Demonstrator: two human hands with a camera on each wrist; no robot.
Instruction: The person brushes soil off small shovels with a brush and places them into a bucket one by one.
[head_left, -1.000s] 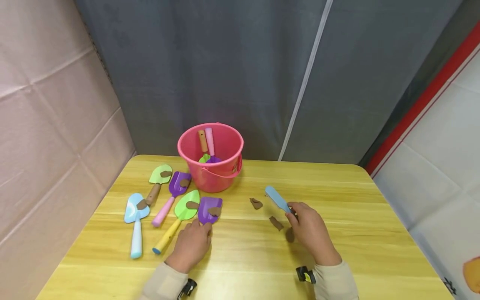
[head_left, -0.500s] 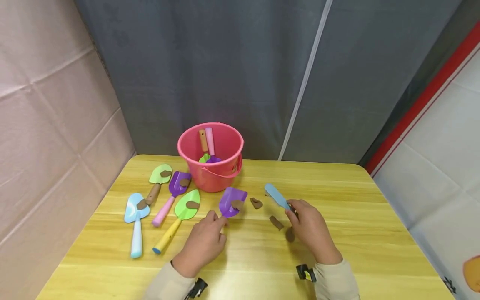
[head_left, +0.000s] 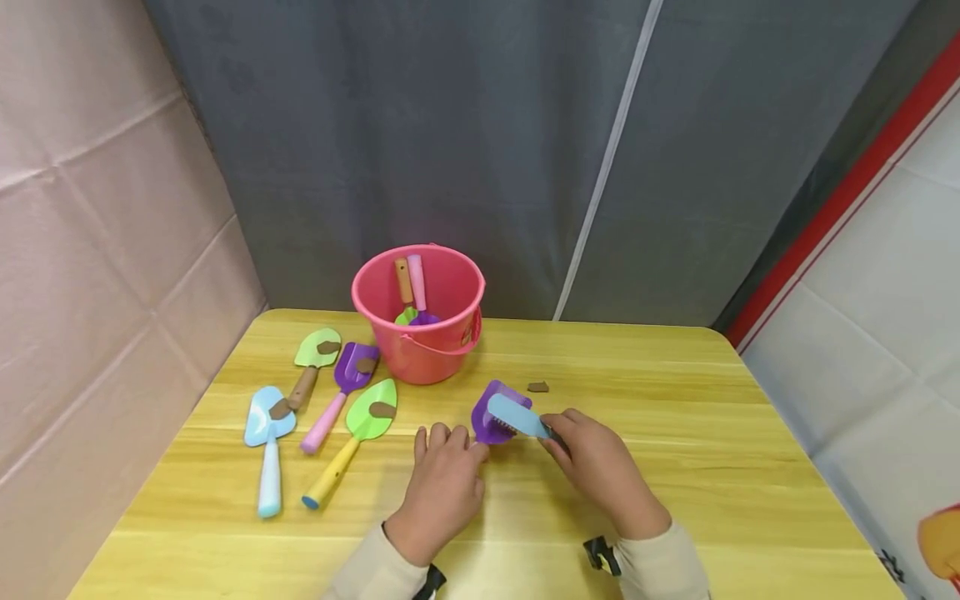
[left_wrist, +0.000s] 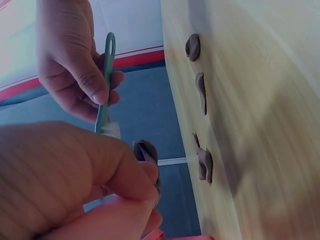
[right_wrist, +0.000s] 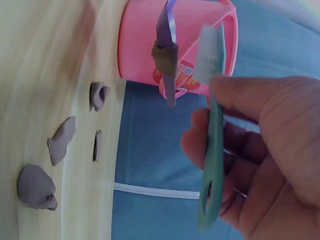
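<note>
I see right hand (head_left: 600,471), fingers clamped on brush (head_left: 519,417); long axis slanting, bristle end pointing left and away. Left hand (head_left: 444,492) fingers pinch shovel (head_left: 482,419), blade pointing away-right. Both tools above surface (head_left: 735,467).

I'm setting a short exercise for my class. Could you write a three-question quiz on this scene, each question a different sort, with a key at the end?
1. Short answer: what do the left hand and the right hand each hold?
2. True or false: a brown handle and a pink handle show inside the pink bucket.
3. Multiple choice: what colour is the blade of the yellow-handled shovel? A) green B) purple C) light blue

Key
1. The left hand holds a purple shovel; the right hand holds a brush.
2. True
3. A
</note>
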